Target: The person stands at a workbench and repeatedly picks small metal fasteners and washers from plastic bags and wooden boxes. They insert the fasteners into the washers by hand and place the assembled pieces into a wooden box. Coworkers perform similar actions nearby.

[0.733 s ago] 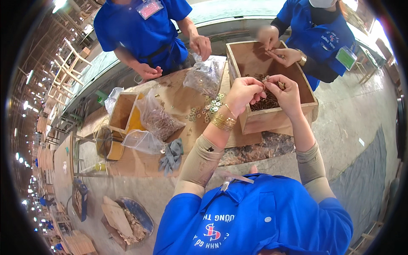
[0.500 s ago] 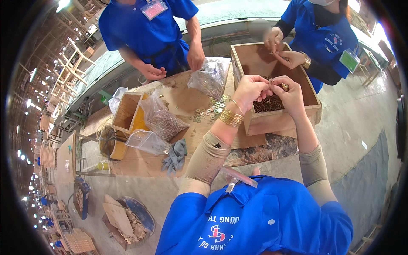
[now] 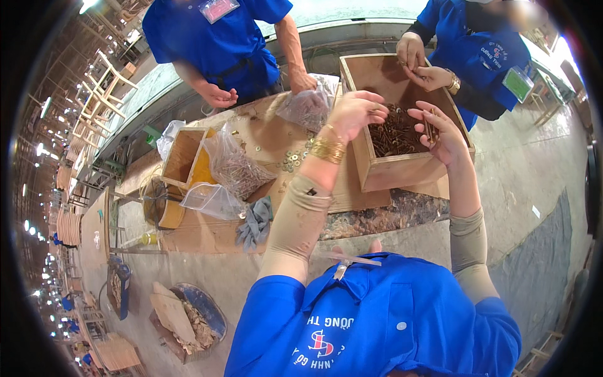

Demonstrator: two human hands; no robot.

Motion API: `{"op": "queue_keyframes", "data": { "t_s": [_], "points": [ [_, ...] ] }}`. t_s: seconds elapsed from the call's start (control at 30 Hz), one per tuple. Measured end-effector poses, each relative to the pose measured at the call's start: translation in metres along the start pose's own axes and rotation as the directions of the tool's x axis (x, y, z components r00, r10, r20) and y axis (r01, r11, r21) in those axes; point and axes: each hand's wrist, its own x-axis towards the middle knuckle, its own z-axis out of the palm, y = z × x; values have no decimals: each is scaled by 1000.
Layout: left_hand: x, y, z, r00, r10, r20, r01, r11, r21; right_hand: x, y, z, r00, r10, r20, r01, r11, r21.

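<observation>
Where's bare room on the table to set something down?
Free: cardboard left of the grey glove, nearside of the clear plastic; also a strip between the left forearm and large wooden box. Crowded: around the washers and filled bag. Inside the box, screws lie heaped.

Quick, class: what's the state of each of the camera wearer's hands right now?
Left hand: loosely open, nothing visibly held.
Right hand: half-curled, holding a few long, thin screws.

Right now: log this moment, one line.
left hand: loosely open, at rim of rectangular wooden box | right hand: holding slender brown metal fasteners | box: more fasteners inside
</observation>
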Motion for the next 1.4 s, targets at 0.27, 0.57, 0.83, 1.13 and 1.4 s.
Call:
{"op": "queue_keyframes", "data": {
  "t_s": [0.27, 0.57, 0.83, 1.13, 1.4],
  "points": [
    [-33, -5, -52, 995, -35, -94, 26, 995, -98, 21, 19, 18, 990, 59, 126, -96, 945, 312],
    [-33, -11, -44, 997, -63, -50, 58, 993, -100, 45, 37, 45, 978, 155, 138, -185, 954, 238],
    [-24, -12, -16, 999, -29, -44, 33, 994, 100, 54, 44, 41, 1000, 4, 25, -13, 938, 346],
    [-14, -2, -8, 998, -60, -19, 63, 963, 261, 48, 43, 56, 998, -63, -14, 65, 990, 125],
    [-13, -4, -5, 1000, 12, -28, -2, 946, 325, 41, 40, 65, 993, -113, 40, 116, 989, -95]
  ]
}}
